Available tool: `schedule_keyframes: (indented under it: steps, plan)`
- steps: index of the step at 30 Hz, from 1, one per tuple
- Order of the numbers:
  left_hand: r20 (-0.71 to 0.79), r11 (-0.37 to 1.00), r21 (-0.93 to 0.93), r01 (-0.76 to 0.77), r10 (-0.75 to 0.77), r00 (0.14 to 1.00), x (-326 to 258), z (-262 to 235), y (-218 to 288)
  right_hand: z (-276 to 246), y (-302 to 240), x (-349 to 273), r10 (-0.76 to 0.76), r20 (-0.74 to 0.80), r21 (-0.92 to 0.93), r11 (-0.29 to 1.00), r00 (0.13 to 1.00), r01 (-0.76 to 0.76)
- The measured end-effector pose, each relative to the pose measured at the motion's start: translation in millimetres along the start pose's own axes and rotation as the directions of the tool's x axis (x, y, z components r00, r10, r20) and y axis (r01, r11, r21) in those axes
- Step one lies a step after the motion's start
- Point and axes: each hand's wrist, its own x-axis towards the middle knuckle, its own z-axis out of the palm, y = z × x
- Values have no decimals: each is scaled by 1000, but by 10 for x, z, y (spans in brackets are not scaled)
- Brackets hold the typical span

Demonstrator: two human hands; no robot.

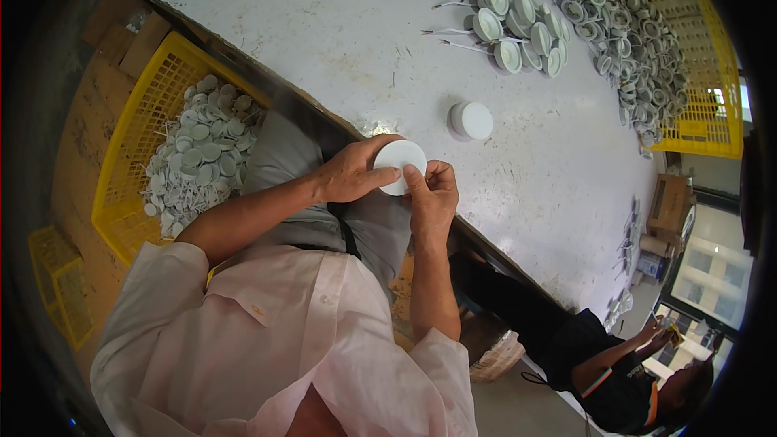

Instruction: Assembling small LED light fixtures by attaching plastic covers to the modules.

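Note:
Between my two hands, just off the near edge of the white table [356,57], is a white round disc [400,154]. My left hand [354,171] is closed on its left side, the thumb lying across the face. On the right, my right hand [433,194] presses its thumb on the disc, with the other fingers curled beside it. Whatever is under the disc is hidden. A short white round piece [474,120] stands on the table just beyond my hands.
White cup-shaped parts with wires [508,55] lie grouped farther back. At the far right, a yellow crate [712,142] spills many ring-like parts [639,57]. Another yellow crate [121,186] at my left holds many white discs [198,150]. A person [599,364] sits at the lower right.

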Motion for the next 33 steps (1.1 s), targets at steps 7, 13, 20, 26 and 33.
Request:
schedule_keyframes:
  steps: [7, 13, 20, 26, 33]
  plan:
    - [3, 995, 101, 6, -7, 1000, -8, 24, -25, -20, 78, 30, 37, 43, 112, 993, 998, -42]
    - [46, 990, 138, -18, 12, 999, -19, 36, -78, -66, 80, 50, 66, 103, 102, 992, 993, -76]
    - [-12, 997, 60, 38, -38, 999, 48, 54, -42, -100, 93, 87, 72, 119, 129, 988, 990, -87]
    - [-217, 945, -301, 132, -202, 955, -43, -280, -128, -184, 3, 50, 48, 74, 106, 993, 996, -55]
    - [-679, 958, -286, 32, -226, 699, -860, -1626, -511, -742, -10, 289, -181, -242, 41, 980, 953, 197]
